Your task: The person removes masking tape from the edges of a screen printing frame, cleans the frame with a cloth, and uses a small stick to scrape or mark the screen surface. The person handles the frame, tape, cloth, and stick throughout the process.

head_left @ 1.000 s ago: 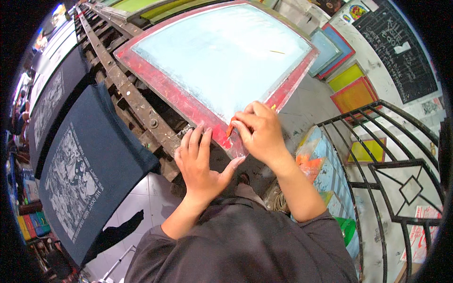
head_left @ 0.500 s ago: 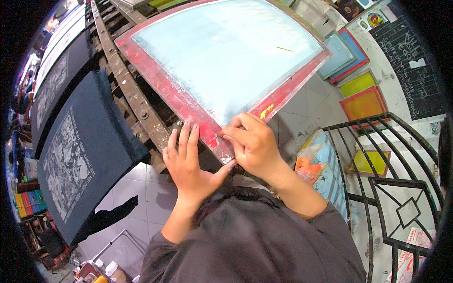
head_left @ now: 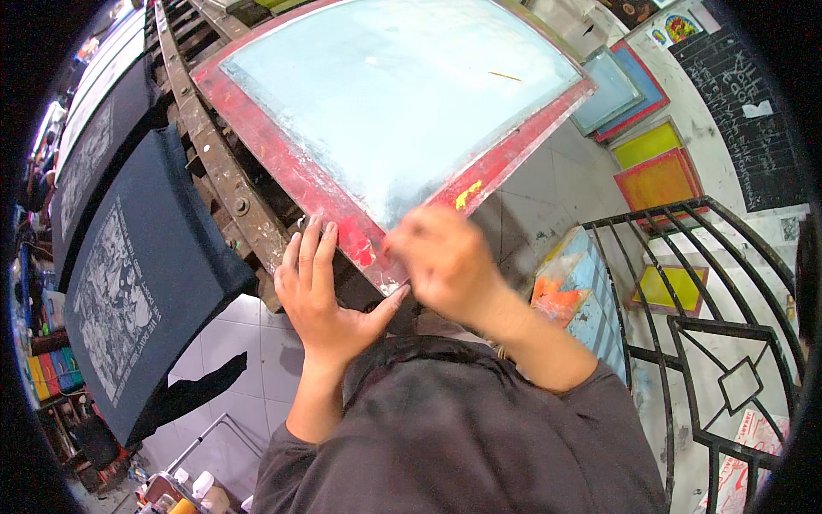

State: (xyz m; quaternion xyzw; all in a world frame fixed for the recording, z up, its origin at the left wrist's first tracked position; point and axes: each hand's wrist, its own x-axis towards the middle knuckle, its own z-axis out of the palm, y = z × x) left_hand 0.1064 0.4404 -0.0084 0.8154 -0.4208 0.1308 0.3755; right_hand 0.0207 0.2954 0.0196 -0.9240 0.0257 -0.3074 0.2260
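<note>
Dark printed fabric drapes to your left, black railing curves to your right, and between them lies the red-bordered screen, its near corner right at you. Your left hand rests there, fingers and thumb spread wide; your right hand, blurred, curls close over the corner, its grip too smeared to tell.

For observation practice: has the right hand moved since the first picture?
Yes: the right hand moved nearer the person, uncovering the yellow patch on the red frame.
</note>
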